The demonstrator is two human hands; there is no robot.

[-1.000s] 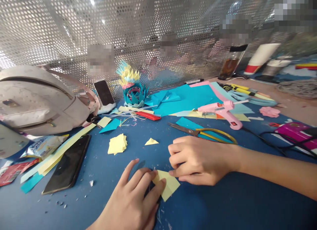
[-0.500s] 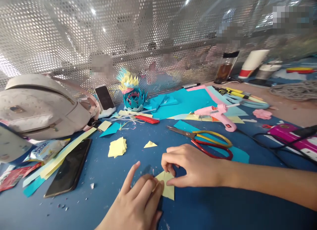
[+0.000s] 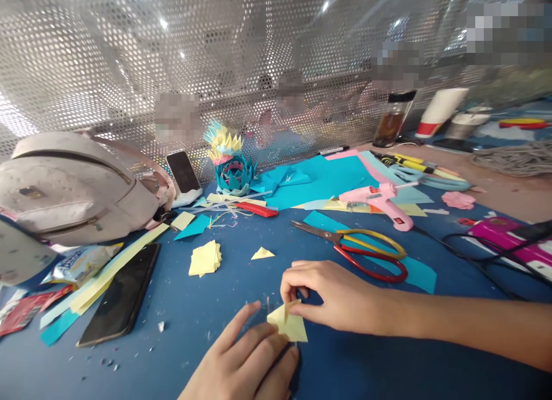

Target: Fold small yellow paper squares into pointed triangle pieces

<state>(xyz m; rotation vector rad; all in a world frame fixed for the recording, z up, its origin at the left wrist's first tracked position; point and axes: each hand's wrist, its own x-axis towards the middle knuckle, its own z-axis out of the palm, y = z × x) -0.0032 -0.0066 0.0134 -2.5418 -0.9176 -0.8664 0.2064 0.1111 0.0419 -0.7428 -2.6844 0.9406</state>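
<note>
A small square of pale yellow paper (image 3: 296, 329) lies low in front of me, with a raised fold along its upper edge. My right hand (image 3: 321, 291) pinches that upper edge between thumb and fingers. From the lower left, my left hand (image 3: 248, 354) grips the paper's left side; its index finger stretches out past it and its thumb is mostly hidden. Just beyond, a small folded yellow triangle (image 3: 263, 253) rests on the blue table. A stack of yellow paper squares (image 3: 205, 258) sits to its left.
Scissors (image 3: 353, 245) lie on blue paper beyond my right hand, near a pink glue gun (image 3: 383, 200) with a cord. A red cutter (image 3: 257, 209) and a spiky paper model (image 3: 233, 164) are farther back. Left are a phone (image 3: 123, 296) and a backpack (image 3: 81, 187).
The paper has turned slightly, and its upper edge now folds up under my right fingers. My left hand has shifted right, its index finger lower. My right hand moved slightly nearer me.
</note>
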